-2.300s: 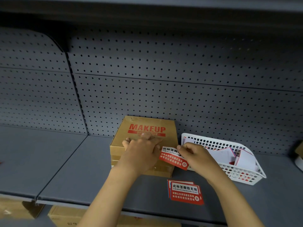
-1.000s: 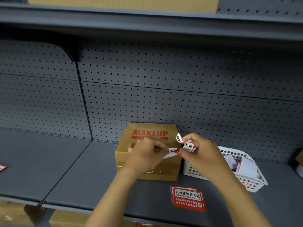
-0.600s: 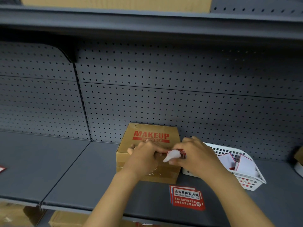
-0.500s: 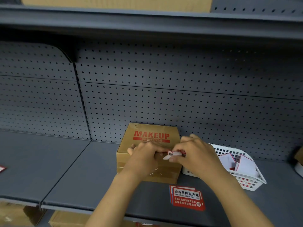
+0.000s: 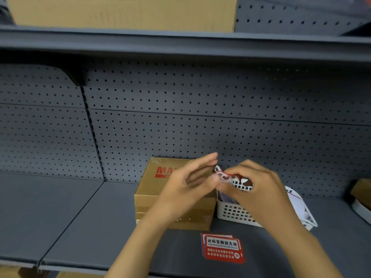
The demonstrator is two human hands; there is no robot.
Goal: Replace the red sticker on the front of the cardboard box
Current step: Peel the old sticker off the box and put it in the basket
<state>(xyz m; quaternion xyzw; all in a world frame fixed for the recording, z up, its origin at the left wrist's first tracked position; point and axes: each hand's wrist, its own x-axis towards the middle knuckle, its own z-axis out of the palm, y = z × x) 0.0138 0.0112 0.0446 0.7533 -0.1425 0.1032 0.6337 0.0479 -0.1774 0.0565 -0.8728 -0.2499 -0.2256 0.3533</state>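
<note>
A brown cardboard box (image 5: 152,189) with red MAKEUP lettering stands on the grey shelf against the pegboard. Both hands hover in front of its upper right corner. My right hand (image 5: 255,189) pinches a crumpled red-and-white sticker (image 5: 221,175). My left hand (image 5: 190,185) has its fingers stretched out and apart, its fingertips touching the sticker's left end. The box's front face shows tape and no sticker where it is visible; my left hand hides part of it. A small stack of flat red stickers (image 5: 222,248) lies on the shelf in front of the box.
A white perforated basket (image 5: 234,213) holding papers sits right of the box, partly behind my right hand. A large cardboard box (image 5: 120,13) stands on the shelf above. Another object (image 5: 361,195) sits at the far right edge. Boxes show below the shelf.
The sticker has come off the box front and got crumpled. Both hands have risen from the front face to the box's upper right corner, and my left hand's fingers have spread.
</note>
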